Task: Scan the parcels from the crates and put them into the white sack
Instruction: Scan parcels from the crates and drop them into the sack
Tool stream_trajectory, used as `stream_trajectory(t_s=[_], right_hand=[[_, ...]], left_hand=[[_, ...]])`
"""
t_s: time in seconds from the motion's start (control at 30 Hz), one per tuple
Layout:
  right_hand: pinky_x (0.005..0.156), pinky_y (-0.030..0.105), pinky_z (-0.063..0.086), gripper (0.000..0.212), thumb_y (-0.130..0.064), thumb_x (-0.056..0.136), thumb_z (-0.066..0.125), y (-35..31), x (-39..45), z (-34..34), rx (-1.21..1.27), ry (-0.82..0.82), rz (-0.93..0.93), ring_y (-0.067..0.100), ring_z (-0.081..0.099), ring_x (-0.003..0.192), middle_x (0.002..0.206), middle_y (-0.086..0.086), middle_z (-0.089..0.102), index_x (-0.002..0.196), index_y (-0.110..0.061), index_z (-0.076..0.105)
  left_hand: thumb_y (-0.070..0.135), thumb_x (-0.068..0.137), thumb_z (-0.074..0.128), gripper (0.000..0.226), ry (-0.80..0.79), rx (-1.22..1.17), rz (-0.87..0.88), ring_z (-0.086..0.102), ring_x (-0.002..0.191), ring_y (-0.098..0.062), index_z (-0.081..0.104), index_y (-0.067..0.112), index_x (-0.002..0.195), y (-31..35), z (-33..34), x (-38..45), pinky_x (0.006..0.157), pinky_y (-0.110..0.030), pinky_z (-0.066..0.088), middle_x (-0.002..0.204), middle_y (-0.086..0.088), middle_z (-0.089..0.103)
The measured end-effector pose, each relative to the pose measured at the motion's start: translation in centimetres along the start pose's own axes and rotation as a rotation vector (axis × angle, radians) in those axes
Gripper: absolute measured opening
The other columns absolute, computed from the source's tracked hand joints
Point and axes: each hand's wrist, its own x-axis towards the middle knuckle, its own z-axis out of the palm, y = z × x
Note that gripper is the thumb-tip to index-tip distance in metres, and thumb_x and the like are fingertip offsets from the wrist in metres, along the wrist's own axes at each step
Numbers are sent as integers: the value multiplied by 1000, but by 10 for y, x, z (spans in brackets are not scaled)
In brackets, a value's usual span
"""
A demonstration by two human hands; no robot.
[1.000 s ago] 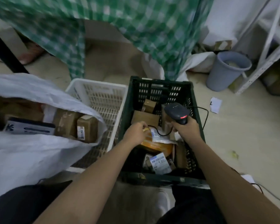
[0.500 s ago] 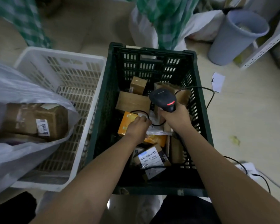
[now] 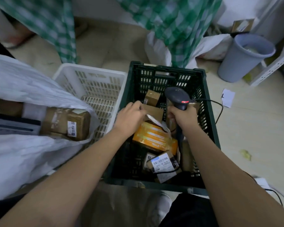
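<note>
A dark green crate (image 3: 208, 122) holds several parcels: brown cardboard boxes, an orange box (image 3: 152, 138) and a labelled box (image 3: 162, 161) near its front. My left hand (image 3: 129, 117) reaches into the crate and pinches the edge of a white flat parcel (image 3: 156, 121) lying over the orange box. My right hand (image 3: 184, 118) grips a black barcode scanner (image 3: 176, 96) with a red light, held upright over the crate. The white sack (image 3: 20, 154) lies open at the left with brown boxes (image 3: 67, 123) inside.
An empty white crate (image 3: 92, 81) stands between the sack and the green crate. A grey bin (image 3: 244, 56) and a white shelf frame are at the back right. A green checked cloth hangs at the back. Paper scraps lie on the floor at right. The scanner's cable (image 3: 220, 110) loops over the crate's right wall.
My left hand has shifted from the orange box toward the crate's back left and lifted the white flat parcel's edge. The scanner stays over the crate in my right hand.
</note>
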Motion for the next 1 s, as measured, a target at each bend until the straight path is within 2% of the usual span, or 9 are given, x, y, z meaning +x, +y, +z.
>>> stream_trajectory(t_s=[0.13, 0.27, 0.37, 0.5, 0.6, 0.73, 0.8, 0.9, 1.0], right_hand=[[78, 45, 52, 13, -18, 78, 75, -25, -29, 24, 9, -46, -40, 34, 67, 92, 94, 15, 72, 84, -18, 64], [91, 41, 48, 35, -28, 82, 75, -53, -64, 41, -21, -50, -104, 25, 60, 102, 106, 4, 67, 113, -15, 63], [88, 38, 52, 45, -28, 79, 79, -68, -90, 61, 112, -113, -76, 24, 64, 99, 108, 5, 70, 117, -10, 64], [65, 28, 53, 35, -8, 78, 79, -83, -121, 91, 302, -240, -49, 16, 66, 77, 89, 1, 70, 109, -7, 64], [78, 36, 56, 42, 1, 74, 80, -87, -131, 111, 311, -227, -82, 21, 68, 87, 96, 3, 69, 110, -9, 61], [91, 40, 54, 48, -1, 73, 82, -86, -136, 133, 195, -276, -130, 23, 67, 97, 99, 2, 70, 115, -9, 61], [92, 40, 52, 50, 0, 74, 81, -85, -140, 142, 160, -300, -182, 23, 66, 100, 105, 5, 69, 119, -7, 60], [91, 36, 50, 44, 1, 76, 78, -85, -142, 152, 100, -301, -243, 20, 63, 99, 98, -1, 66, 111, -13, 58], [84, 33, 50, 39, -1, 77, 78, -81, -141, 155, 30, -313, -279, 19, 63, 95, 95, -2, 66, 106, -17, 57]], left_hand=[[5, 74, 78, 31, 195, -33, 6, 59, 76, -31, 74, 20, 102, -31, -69, -24, 52, -35, 49, 90, -9, 60], [14, 85, 66, 22, 339, -57, -25, 60, 72, -29, 73, 19, 105, -61, -131, -57, 49, -29, 42, 90, -10, 60], [23, 90, 60, 21, 400, -106, -112, 60, 76, -24, 72, 23, 108, -80, -158, -83, 49, -30, 42, 94, -6, 58], [18, 91, 57, 21, 459, -293, -190, 59, 88, -19, 73, 13, 103, -98, -174, -113, 71, -27, 51, 102, -4, 54], [-6, 86, 58, 34, 413, -664, -420, 56, 104, -12, 68, 23, 102, -107, -183, -129, 90, -8, 42, 119, -1, 49], [15, 95, 54, 34, 309, -998, -806, 52, 105, -10, 52, 26, 128, -121, -190, -139, 83, -23, 43, 124, 7, 53], [23, 96, 57, 35, 265, -1013, -845, 54, 105, -12, 52, 19, 131, -131, -188, -143, 79, -23, 43, 119, 4, 57], [13, 94, 60, 26, 238, -1088, -892, 63, 98, -21, 62, 7, 119, -140, -184, -148, 84, -37, 52, 115, -10, 67], [6, 91, 62, 22, 265, -1127, -926, 66, 90, -20, 67, 3, 112, -146, -182, -149, 87, -38, 52, 105, -10, 70]])
